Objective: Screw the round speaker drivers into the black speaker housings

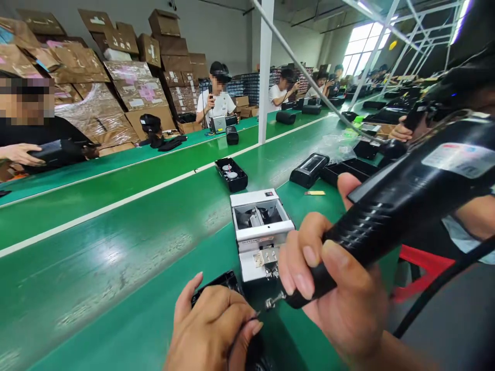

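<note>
My right hand is wrapped round a black electric screwdriver, which slants down to the left. Its metal bit points at the fingertips of my left hand. Those fingers are pinched together close to the bit's tip; what lies between them is too small to make out. Partly hidden behind and beneath my left hand is a black plastic housing. Just beyond both hands stands a white metal screw feeder with an open top window, its front partly covered by my right fingers.
An open black speaker shell lies past the feeder on the green bench. More black housings and a yellow-handled strip are to the right. A white post rises from the bench. Several people work along the line; a red stool stands at right.
</note>
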Demonstrator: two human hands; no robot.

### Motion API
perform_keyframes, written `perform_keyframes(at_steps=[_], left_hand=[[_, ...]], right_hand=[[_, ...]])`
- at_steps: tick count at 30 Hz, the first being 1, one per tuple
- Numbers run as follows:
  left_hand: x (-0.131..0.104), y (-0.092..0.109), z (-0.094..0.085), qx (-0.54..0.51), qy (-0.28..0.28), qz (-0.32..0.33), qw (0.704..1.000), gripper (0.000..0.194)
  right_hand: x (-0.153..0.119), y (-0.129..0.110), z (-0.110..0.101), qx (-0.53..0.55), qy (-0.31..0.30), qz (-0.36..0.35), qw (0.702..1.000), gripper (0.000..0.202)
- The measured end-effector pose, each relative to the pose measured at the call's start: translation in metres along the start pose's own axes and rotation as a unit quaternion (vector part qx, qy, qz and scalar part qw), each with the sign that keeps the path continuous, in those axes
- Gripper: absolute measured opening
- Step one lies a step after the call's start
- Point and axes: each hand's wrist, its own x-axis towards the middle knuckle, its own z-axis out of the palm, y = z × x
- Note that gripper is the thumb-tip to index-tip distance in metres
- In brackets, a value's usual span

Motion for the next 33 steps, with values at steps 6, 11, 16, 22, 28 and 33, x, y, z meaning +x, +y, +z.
perform_keyframes(at_steps=[6,11,16,22,28,33], left_hand=[[0.079,-0.012,-0.014,0.013,0.027,0.005,1.000,0.019],[0.089,-0.003,-0.020,-0.047,0.068,-0.090,0.993,0.039],[0.011,-0.005,-0.028,-0.045,0.035,-0.151,0.987,0.041],[-0.059,-0.011,0.009,-0.038,-0.009,-0.246,0.969,0.065],[-0.065,-0.008,0.047,-0.031,-0.009,-0.273,0.962,0.042],[-0.066,-0.009,0.054,-0.063,0.019,-0.297,0.953,0.033]], right_hand=[[0.007,0.007,-0.036,-0.144,-0.033,-0.103,0.984,0.048],[-0.007,0.028,-0.057,-0.220,-0.109,-0.125,0.961,0.064],[0.004,0.039,-0.054,-0.263,-0.077,-0.068,0.959,0.035],[0.004,0.032,-0.040,-0.225,-0.077,0.159,0.958,0.024],[-0.010,0.029,-0.011,-0.099,-0.056,0.068,0.991,0.032],[-0.002,0.051,-0.001,-0.110,-0.054,0.012,0.992,0.051]])
